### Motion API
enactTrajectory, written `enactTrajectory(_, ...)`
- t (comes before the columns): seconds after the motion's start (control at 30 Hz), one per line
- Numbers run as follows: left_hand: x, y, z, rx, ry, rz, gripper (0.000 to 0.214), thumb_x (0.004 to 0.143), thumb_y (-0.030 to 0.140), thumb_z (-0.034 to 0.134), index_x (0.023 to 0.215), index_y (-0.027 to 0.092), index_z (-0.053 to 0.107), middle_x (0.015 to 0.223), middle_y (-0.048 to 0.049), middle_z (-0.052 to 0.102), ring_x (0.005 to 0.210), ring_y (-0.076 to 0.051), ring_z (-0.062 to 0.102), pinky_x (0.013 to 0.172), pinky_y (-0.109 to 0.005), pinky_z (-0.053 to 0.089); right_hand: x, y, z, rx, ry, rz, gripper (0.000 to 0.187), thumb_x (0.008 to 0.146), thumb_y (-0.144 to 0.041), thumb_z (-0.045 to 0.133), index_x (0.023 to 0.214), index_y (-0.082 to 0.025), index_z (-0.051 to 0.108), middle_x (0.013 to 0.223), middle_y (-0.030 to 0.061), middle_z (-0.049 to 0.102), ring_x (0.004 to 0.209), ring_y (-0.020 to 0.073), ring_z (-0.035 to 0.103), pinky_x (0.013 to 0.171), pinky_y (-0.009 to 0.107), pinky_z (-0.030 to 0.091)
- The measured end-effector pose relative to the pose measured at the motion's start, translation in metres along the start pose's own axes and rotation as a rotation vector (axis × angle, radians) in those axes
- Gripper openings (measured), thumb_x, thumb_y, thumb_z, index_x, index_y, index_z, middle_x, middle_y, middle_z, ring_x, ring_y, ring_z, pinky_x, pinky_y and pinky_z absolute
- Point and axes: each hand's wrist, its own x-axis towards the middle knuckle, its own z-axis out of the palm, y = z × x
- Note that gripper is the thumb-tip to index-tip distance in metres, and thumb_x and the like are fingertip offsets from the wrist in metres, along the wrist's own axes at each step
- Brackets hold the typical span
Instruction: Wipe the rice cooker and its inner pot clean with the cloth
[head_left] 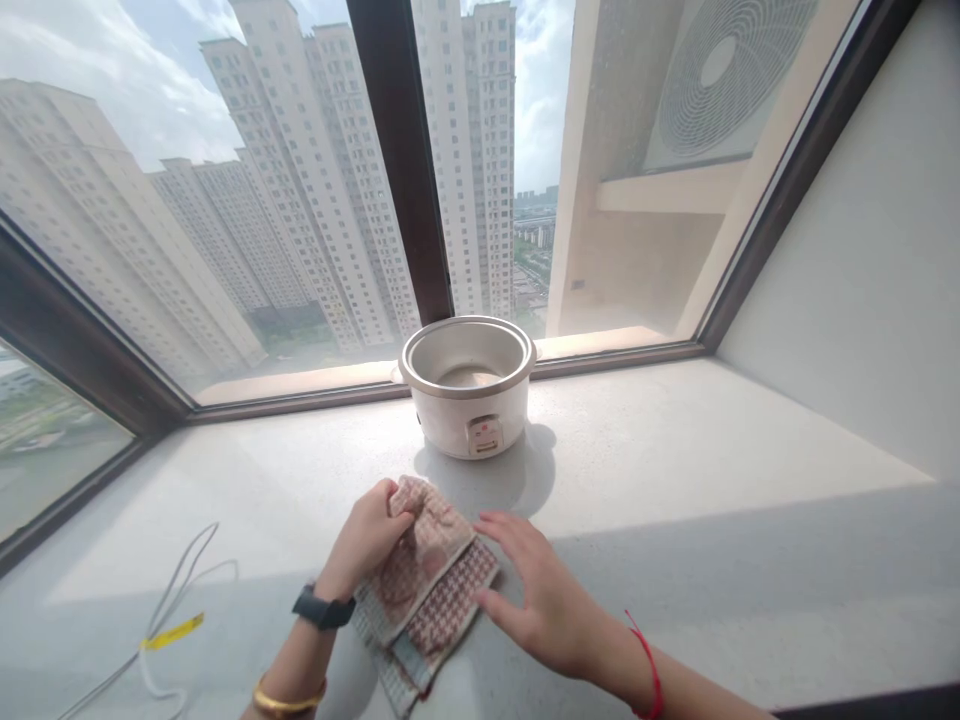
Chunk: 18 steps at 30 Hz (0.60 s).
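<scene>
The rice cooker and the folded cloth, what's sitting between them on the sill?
Nothing: in the head view only bare sill, shaded by the cooker, separates it from the cloth.

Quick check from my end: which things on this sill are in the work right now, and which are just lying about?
In hand:
- patterned cloth, gripped by left hand, right hand flat beside it

Lying about:
- open cooker pot, behind the cloth
- white cable with yellow tag, far left
</scene>
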Motion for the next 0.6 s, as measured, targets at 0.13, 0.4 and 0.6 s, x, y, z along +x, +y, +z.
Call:
enactTrajectory(0.13, -0.024, 0.071, 0.011, -0.184, -0.079, 0.314, 0.014, 0.077, 0.023, 0.064, 0.083, 0.022, 0.052, 0.081, 0.0017, 0.062, 0.077, -0.017, 0.058, 0.068, -0.027, 0.044, 0.012, 0.011, -0.019, 0.044, 0.235, 0.068, 0.096, 0.071, -0.024, 0.073, 0.155, -0.013, 0.029, 0.155, 0.0179, 0.042, 0.146, 0.0348, 0.033, 0.119, 0.056, 0.027)
enactTrajectory(0.4, 0.03, 0.135, -0.04, -0.334, 0.321, 0.657, 0.066, 0.072, 0.04, 0.082, 0.129, 0.023, 0.055, 0.144, -0.0127, 0.052, 0.139, -0.032, 0.04, 0.117, -0.047, 0.027, 0.037, 0.035, -0.084, 0.867, 0.102, 0.342, 0.028, 0.072, -0.033, 0.077, 0.091, -0.012, 0.072, 0.086, 0.0061, 0.076, 0.078, 0.0214, 0.07, 0.073, 0.032, 0.054)
enactTrajectory(0.6, 0.114, 0.12, -0.058, -0.809, 0.416, -0.02, 0.055, 0.065, 0.041, 0.083, 0.108, 0.015, 0.062, 0.12, -0.0196, 0.064, 0.128, -0.041, 0.049, 0.102, -0.052, 0.04, 0.039, 0.05, -0.078, 1.365, 0.329, 0.731, 0.016, 0.083, -0.025, 0.065, 0.09, -0.013, 0.072, 0.085, 0.01, 0.078, 0.076, 0.0229, 0.074, 0.08, 0.038, 0.059)
